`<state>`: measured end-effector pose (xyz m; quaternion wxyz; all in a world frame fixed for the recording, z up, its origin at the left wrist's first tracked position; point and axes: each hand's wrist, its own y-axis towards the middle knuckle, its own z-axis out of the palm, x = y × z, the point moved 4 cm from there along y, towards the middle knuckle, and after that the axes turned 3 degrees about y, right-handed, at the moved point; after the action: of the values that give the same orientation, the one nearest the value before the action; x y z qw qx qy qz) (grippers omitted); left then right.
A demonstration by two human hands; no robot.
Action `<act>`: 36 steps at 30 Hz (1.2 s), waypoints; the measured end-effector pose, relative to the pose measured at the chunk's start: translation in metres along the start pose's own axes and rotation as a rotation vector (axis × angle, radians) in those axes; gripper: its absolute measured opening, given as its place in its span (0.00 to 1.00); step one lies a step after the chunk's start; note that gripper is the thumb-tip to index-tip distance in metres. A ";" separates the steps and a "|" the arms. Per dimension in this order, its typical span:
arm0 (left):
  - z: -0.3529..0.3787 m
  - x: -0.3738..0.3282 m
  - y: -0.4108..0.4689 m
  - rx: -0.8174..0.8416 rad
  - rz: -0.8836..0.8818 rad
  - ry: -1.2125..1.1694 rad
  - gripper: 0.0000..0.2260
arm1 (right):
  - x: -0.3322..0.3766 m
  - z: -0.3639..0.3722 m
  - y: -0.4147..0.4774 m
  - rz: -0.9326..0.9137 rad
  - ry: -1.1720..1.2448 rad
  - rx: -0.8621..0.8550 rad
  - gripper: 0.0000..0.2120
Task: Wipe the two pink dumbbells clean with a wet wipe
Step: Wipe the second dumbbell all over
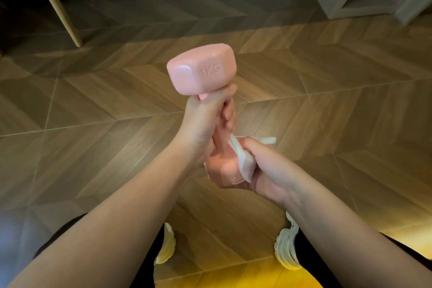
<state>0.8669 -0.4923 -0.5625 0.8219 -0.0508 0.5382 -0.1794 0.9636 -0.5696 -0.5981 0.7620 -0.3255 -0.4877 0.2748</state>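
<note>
Gripping the pink dumbbell (201, 72) by its handle with curled left hand (205, 121), upright above the floor (327, 100); pressing the bunched wet wipe (243, 161), clutched in right hand (264, 170), to its lower head. Probably mid-wipe on one; cannot see the second.

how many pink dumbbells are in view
1. The dumbbell is held upright: left hand round its handle, right hand pressing a wipe to its lower end. A second one isn't in view.

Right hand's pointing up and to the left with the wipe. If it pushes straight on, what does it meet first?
The lower head of the pink dumbbell: the right hand presses the wet wipe against it now. Just beyond sits the wrist of the left hand, though depth there is unclear.
</note>
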 end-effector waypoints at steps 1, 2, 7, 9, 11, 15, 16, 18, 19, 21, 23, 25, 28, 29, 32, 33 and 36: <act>-0.003 0.002 0.000 -0.063 0.005 0.055 0.12 | -0.001 -0.001 0.000 -0.002 0.020 -0.018 0.11; -0.004 0.004 0.000 -0.110 0.008 0.111 0.11 | -0.001 -0.002 0.000 -0.007 0.043 -0.028 0.11; -0.002 0.006 -0.004 -0.180 0.003 0.123 0.24 | 0.002 -0.008 0.005 -0.033 0.076 -0.120 0.13; 0.002 0.006 -0.005 -0.181 0.004 0.148 0.26 | -0.001 -0.003 0.008 -0.029 0.042 -0.147 0.12; 0.006 0.005 -0.006 -0.169 0.001 0.148 0.28 | -0.006 0.003 0.009 -0.005 0.025 -0.182 0.12; 0.004 0.005 -0.001 -0.157 -0.046 0.067 0.31 | -0.007 0.006 0.005 0.002 0.046 -0.119 0.12; 0.002 0.006 0.001 -0.152 -0.055 0.043 0.31 | -0.007 0.004 0.004 -0.009 0.049 -0.103 0.12; -0.001 0.007 0.002 -0.115 -0.056 0.024 0.31 | -0.007 0.002 0.002 -0.030 0.050 -0.112 0.13; 0.000 0.008 0.001 -0.079 -0.049 0.028 0.30 | -0.008 0.003 0.003 -0.031 0.060 -0.132 0.13; 0.006 0.011 -0.002 0.017 -0.035 0.067 0.29 | -0.011 0.004 0.005 -0.011 0.061 -0.168 0.12; 0.013 0.012 -0.005 0.107 -0.011 0.111 0.29 | -0.012 0.004 0.006 0.043 0.045 -0.156 0.12; 0.015 0.009 -0.004 0.185 0.016 0.088 0.29 | -0.012 0.002 0.003 0.113 0.055 -0.052 0.15; 0.012 0.002 0.001 0.250 0.025 0.046 0.32 | -0.008 -0.004 -0.002 0.088 0.079 0.069 0.14; 0.010 0.001 0.004 0.242 0.029 0.054 0.33 | -0.006 -0.006 -0.003 0.056 0.089 0.086 0.13; 0.003 0.002 0.014 0.115 0.007 0.120 0.33 | -0.006 -0.009 -0.002 -0.022 0.115 0.086 0.13; 0.000 0.004 0.016 0.051 -0.012 0.144 0.34 | -0.006 -0.010 0.000 -0.042 0.111 0.064 0.13; -0.005 0.006 0.017 -0.084 -0.073 0.143 0.36 | -0.004 -0.008 0.006 -0.089 0.072 -0.031 0.12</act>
<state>0.8689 -0.4783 -0.5743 0.7715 -0.0921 0.6002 -0.1898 0.9691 -0.5703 -0.6076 0.7853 -0.3249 -0.4784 0.2210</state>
